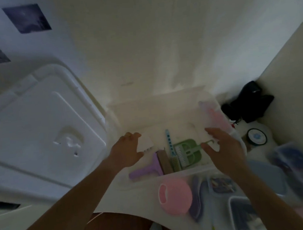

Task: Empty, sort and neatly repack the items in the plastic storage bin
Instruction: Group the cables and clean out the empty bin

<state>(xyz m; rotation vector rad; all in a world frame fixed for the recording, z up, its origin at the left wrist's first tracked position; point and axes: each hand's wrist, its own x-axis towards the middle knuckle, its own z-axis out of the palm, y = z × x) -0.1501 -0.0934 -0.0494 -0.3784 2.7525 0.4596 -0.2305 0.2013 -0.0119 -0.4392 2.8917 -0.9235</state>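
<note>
pink rounded plastic item [175, 195] at 6 o'clock on white counter [117, 196] | clear lidded boxes [221, 184] at 5 | translucent plastic storage bin [188, 171] centre, holding purple squeegee [146, 170], green ribbed dustpan [186, 150] | left hand [126, 152] grips white comb-edged piece [145, 142] | right hand [223, 150] spread, holding nothing, over bin's 3 o'clock side | white moulded lid [38, 134] at 9

Both bare forearms reach forward and downward, well apart. The left hand [127, 150] has its back to the camera, its fingers curled at the far end. The right hand [223, 149] is spread, fingers relaxed and slightly bent, thumb pointing left.
</note>
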